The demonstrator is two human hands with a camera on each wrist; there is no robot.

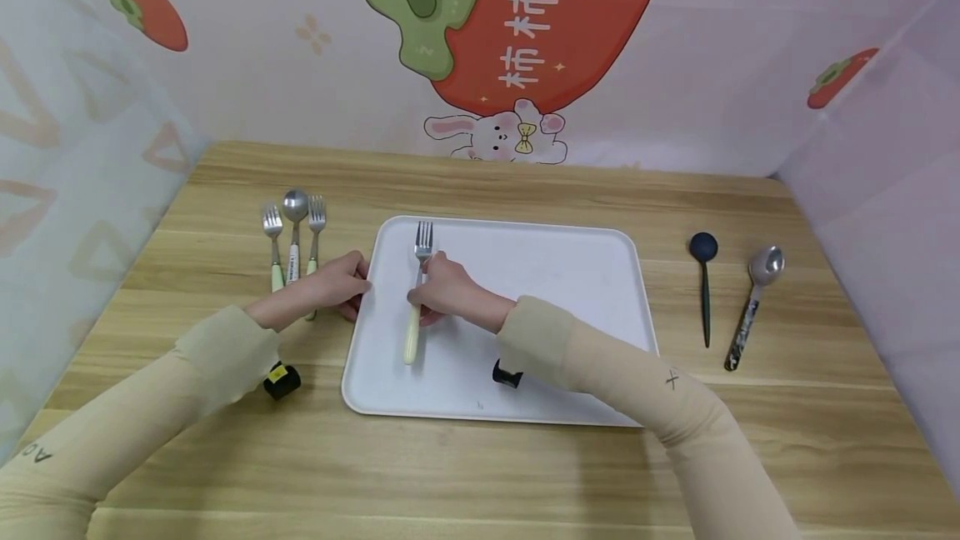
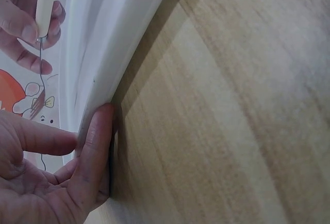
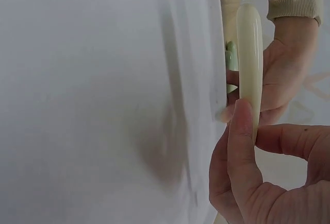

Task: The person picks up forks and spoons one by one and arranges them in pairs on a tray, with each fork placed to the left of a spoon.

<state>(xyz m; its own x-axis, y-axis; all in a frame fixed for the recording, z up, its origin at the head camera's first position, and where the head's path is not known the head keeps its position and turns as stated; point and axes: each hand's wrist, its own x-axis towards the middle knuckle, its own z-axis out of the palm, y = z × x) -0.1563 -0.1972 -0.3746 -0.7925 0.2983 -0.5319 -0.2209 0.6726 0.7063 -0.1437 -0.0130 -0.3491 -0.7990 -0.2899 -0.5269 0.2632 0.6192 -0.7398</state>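
Observation:
A white rectangular tray lies on the wooden table. My right hand pinches a fork by its cream handle, near where the metal neck begins. The fork is held above the tray's left part, tines pointing to the far side; in the right wrist view a shadow falls on the tray below it. At the tray's left edge my left hand grips the rim, thumb on the inner side and fingers along the outside, as the left wrist view shows. Part of the fork's neck is hidden by the right fingers.
Left of the tray lie two green-handled forks with a spoon between them, partly covered by the left forearm. To the right are a black spoon and a spoon with a mottled handle. Printed cloth walls surround the table.

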